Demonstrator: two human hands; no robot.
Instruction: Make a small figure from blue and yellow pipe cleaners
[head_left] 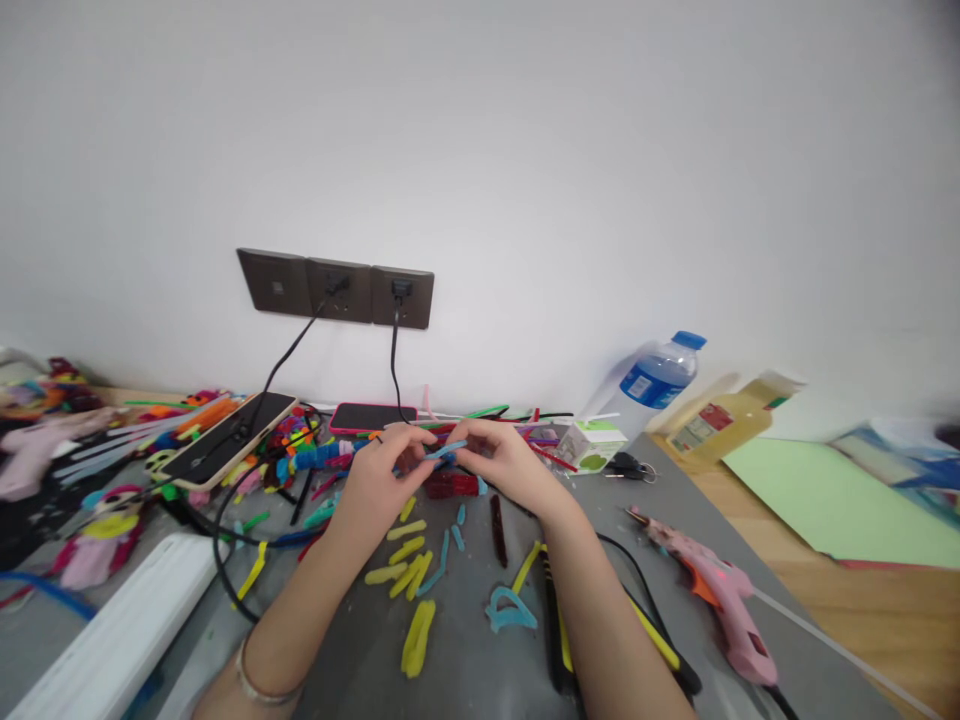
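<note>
Your left hand (382,475) and right hand (504,462) are close together, both pinching a blue strip (448,451) toward the table's (480,685) far edge. One blue loop (516,617) looks shaped; the yellow pieces (416,640) lie loose, seemingly unjoined.

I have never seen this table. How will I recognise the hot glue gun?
Find the grey table, beside the light wooden surface. The hot glue gun lies on its right part, near the wood. It is pink and pistol-shaped, with a small red glow, unlike the black-and-yellow handles nearby.
</note>
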